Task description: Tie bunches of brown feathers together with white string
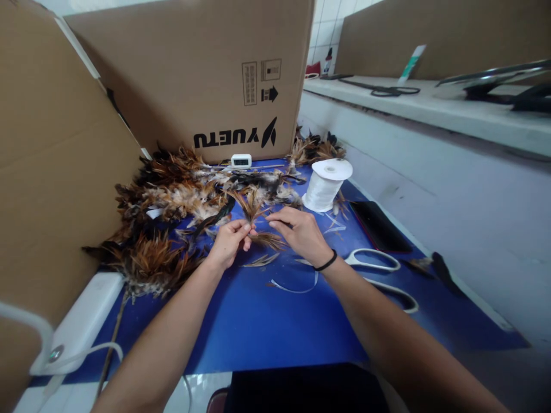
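Just beyond the right hand (301, 232) stands a spool (323, 192).

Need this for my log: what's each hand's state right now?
Left hand: closed, pinching a small feather bunch.
Right hand: closed in a pinch; whether holding anything cannot be told.

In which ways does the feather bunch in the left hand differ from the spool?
The feather bunch is mostly brown; the spool is white. The feather bunch is held by the left hand; the spool stands on the blue table. The feather bunch fans out; the spool is round and bulkier.
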### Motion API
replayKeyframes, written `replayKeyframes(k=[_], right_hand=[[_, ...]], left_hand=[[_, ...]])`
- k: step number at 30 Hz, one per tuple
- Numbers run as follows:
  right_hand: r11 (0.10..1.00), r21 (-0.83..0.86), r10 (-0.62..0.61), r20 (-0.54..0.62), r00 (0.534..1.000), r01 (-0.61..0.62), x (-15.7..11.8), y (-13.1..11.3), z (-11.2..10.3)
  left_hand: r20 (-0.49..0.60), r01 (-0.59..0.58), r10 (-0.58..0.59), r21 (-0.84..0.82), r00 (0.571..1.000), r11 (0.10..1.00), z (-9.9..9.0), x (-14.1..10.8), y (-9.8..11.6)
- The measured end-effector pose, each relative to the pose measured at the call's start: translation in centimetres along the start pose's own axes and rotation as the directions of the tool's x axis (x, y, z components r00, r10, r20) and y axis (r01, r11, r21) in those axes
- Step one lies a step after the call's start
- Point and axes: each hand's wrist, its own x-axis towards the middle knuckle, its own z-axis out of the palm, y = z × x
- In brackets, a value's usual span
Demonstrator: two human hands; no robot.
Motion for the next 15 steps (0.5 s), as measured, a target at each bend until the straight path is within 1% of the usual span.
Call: replayKeyframes(k=[3, 6, 10, 15], right_hand=[[0.991, -0.085, -0.106, -0.001, 0.994, 0.105, -0.06, -0.09, -0.01], [0.964, -0.187, -0.186, 0.019, 0.982, 0.187, -0.24, -0.04, 0.05], [0.932, -0.281, -0.229, 0.031, 0.973, 0.228, -0.32, 0.00, -0.07], [0.899, -0.348, -0.256, 0.076, 0.964, 0.267, -0.25, -0.16, -0.26]], left_hand=[[0.060, 0.030, -0.028, -0.028, 0.998, 0.999, 0.17, -0.17, 0.16], [0.093, 0.066, -0.061, -0.051, 0.994, 0.997, 0.26, -0.28, 0.30], [0.137, 0.104, -0.098, -0.042, 0.986, 0.994, 0.23, -0.35, 0.35], [0.184, 0.148, -0.138, -0.038, 0.973, 0.988, 0.18, -0.45, 0.39]])
